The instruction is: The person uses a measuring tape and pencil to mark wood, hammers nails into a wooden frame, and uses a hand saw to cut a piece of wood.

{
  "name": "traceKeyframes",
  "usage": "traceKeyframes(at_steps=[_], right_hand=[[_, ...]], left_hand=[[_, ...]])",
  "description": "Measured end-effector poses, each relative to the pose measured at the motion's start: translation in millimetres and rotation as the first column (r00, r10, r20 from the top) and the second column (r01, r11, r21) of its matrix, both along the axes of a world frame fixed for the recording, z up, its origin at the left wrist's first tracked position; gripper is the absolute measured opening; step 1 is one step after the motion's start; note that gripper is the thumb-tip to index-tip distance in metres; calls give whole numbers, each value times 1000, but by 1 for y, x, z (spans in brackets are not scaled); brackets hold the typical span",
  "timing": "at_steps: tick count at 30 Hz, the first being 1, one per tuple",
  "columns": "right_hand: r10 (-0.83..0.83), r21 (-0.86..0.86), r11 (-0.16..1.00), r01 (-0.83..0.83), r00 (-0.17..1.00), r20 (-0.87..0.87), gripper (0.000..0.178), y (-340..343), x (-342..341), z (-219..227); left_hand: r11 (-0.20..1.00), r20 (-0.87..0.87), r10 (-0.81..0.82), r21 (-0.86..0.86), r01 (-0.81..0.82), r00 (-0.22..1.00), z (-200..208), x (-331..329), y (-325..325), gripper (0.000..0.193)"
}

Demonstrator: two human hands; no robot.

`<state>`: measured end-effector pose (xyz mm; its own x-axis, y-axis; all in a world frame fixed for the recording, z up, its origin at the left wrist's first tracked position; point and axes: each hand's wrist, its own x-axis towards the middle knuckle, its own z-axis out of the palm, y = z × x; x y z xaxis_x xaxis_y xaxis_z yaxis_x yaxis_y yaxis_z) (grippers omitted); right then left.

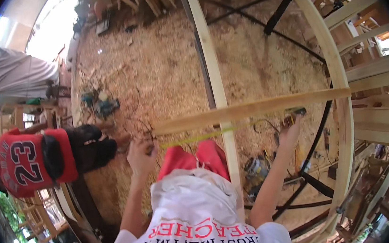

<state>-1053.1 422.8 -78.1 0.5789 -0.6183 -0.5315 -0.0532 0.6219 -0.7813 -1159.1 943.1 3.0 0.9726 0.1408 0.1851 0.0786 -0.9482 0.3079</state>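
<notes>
I'm watching the yellow tape measure point(196, 139) run just beside the near edge of a wooden plank point(269, 106): my left hand point(142, 154) has its fingers closed at one end, my right hand point(291, 128) grips the dark case. Under the plank crosses a pale beam point(210, 63); at left, a red-jerseyed person point(37, 161).

A woodworking workshop: wood shavings point(150, 64) litter the floor point(264, 62), power tools point(106, 106) lie among them, bare timbers point(376, 71) line the right side, and a yellow measuring tape point(182, 141) stretches beside a long plank point(250, 109).
</notes>
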Motion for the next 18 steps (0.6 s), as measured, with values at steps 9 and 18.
traceKeyframes(at_steps=[9,18], right_hand=[[-226,-85,969,234,970,93,21,80,36,104],[-92,-263,954,146,974,207,23,170,160,131]], left_hand=[[982,-187,29,-177,-62,982,86,32,68,20],[959,-113,-75,-282,40,991,37,169,204,22]])
